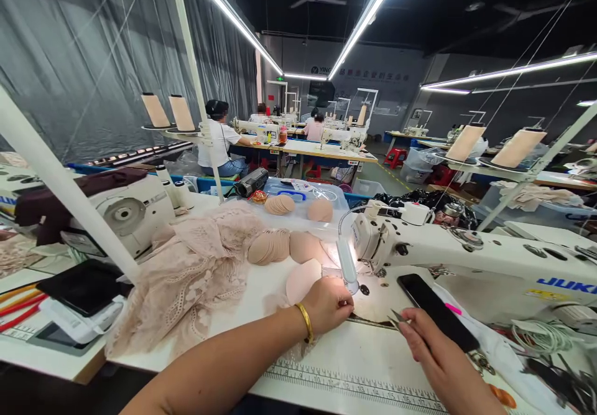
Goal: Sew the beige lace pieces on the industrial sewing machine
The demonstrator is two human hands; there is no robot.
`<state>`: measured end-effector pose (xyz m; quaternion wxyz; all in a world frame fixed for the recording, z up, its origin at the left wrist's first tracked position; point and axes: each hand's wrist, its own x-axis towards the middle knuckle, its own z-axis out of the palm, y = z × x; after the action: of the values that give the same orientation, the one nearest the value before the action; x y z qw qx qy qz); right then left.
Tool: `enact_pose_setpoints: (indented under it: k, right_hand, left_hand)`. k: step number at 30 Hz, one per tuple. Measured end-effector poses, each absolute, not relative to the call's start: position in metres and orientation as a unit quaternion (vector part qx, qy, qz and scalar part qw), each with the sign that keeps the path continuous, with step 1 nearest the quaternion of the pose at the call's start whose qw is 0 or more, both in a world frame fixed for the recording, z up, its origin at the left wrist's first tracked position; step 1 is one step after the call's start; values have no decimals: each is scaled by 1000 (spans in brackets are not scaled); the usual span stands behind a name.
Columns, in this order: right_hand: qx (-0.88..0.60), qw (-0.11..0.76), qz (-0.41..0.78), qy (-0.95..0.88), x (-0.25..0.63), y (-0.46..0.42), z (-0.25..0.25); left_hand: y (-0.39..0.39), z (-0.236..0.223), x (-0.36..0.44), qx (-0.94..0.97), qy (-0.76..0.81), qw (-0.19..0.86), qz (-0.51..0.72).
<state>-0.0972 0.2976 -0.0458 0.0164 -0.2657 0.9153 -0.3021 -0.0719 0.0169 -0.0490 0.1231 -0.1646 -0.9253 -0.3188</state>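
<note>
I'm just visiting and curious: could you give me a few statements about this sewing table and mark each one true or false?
1. The left hand wears a gold bangle. True.
2. The right hand holds a coffee cup. False: its fingers hold small metal snips.
3. A dark phone lies on the sewing machine bed. True.
4. The lace fabric is bright green. False: it is pale pink.
5. Round beige pads lie behind the left hand. True.
</note>
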Motion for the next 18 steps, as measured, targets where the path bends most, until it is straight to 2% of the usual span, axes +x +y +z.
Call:
enact_pose_setpoints:
  k: [5,12,18]
  right_hand:
    - [-324,-29,-140,935,-91,250,-55]
    - [-317,-84,-102,939,-93,227,-70]
    - [-287,-125,-84,946,-114,254,-70]
  left_hand:
    - [18,-47,-70,-163,-925,126,-319]
    - [20,-46,-69,-150,-924,117,-333]
    - [14,-44,-73,-107,-924,112,-351]
